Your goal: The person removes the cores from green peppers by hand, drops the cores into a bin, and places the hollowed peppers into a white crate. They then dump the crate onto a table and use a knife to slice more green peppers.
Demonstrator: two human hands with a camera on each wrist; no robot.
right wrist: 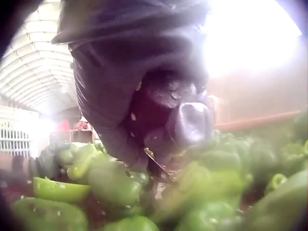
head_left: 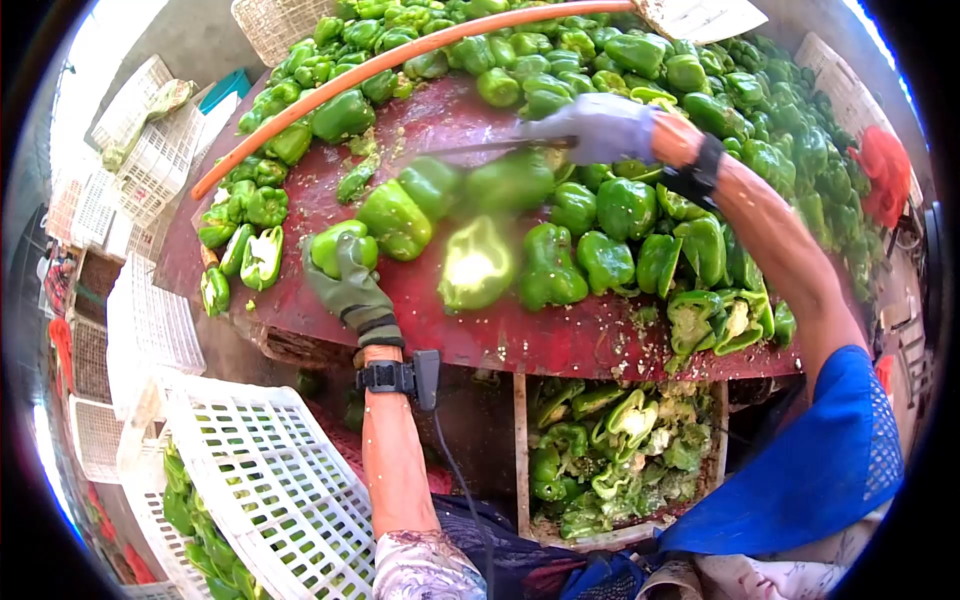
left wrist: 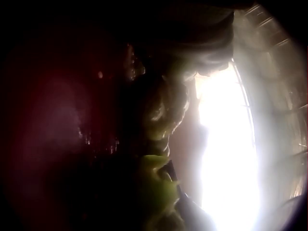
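Observation:
In the head view my gloved left hand [head_left: 352,288] grips a green pepper [head_left: 344,248] near the left part of the red table [head_left: 440,335]. My right hand [head_left: 598,130], in a pale purple glove, holds a knife [head_left: 490,148] whose thin blade points left above several peppers. Below the blade a pepper [head_left: 510,180] looks blurred, and a cut pepper half [head_left: 476,265] lies with its pale inside up. In the right wrist view the gloved fingers [right wrist: 192,122] curl round the handle, with part of the blade [right wrist: 160,164] showing. The left wrist view is mostly dark.
A large heap of peppers [head_left: 780,130] covers the table's back and right. An orange hose [head_left: 400,55] arches across the back left. Below the table edge stands a crate of cut pieces [head_left: 722,450]; a white basket [head_left: 270,450] is at the lower left.

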